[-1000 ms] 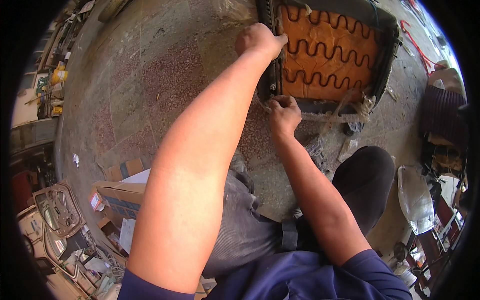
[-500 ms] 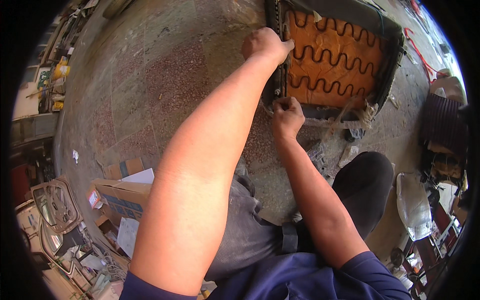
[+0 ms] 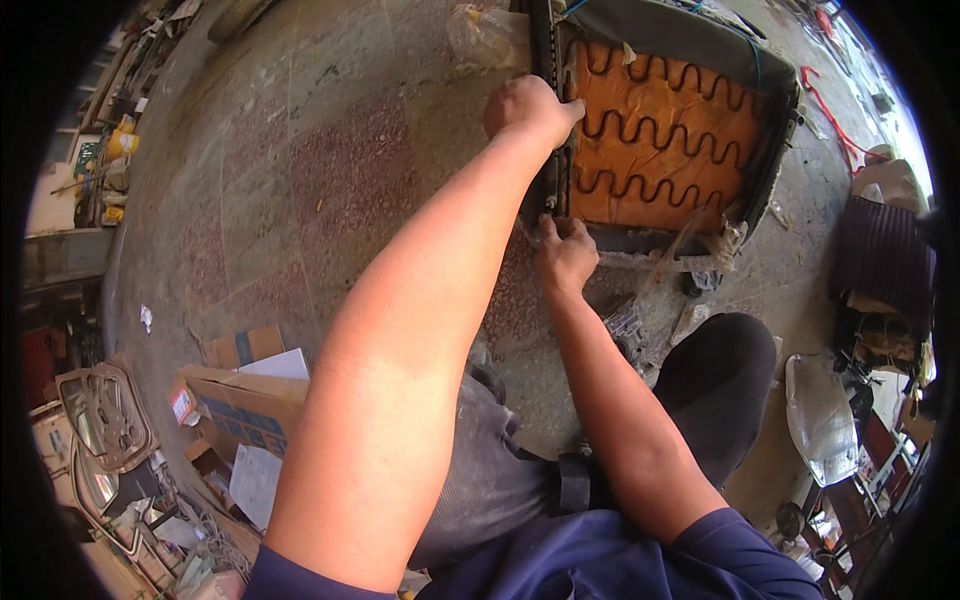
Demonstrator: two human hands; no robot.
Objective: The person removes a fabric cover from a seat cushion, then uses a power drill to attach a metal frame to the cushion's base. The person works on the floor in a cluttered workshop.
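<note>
A car seat part (image 3: 655, 240) lies on the floor ahead, showing its underside. Dark wavy springs (image 3: 665, 137) cross its orange-brown backing (image 3: 610, 205), inside a dark border. My left hand (image 3: 525, 110) is closed on the long left edge of the seat part, its thumb over the inner side. At the near left corner, my right hand (image 3: 567, 258) has thumb and fingers bent against the same edge. What lies between those fingertips is too small to make out. Torn, whitish wrapping (image 3: 728, 240) hangs at the near right corner.
Clear plastic (image 3: 492, 35) lies beyond my left hand. A cardboard box (image 3: 235, 400) stands at the left, near car door panels (image 3: 105, 415). At the right are a dark ribbed cushion (image 3: 885, 250), a silvery panel (image 3: 822, 420) and a red strap (image 3: 830, 110).
The view has shifted a little, bringing clear plastic into sight at the top. My right fingers have shifted slightly along the corner; my left hand keeps its grip on the edge.
</note>
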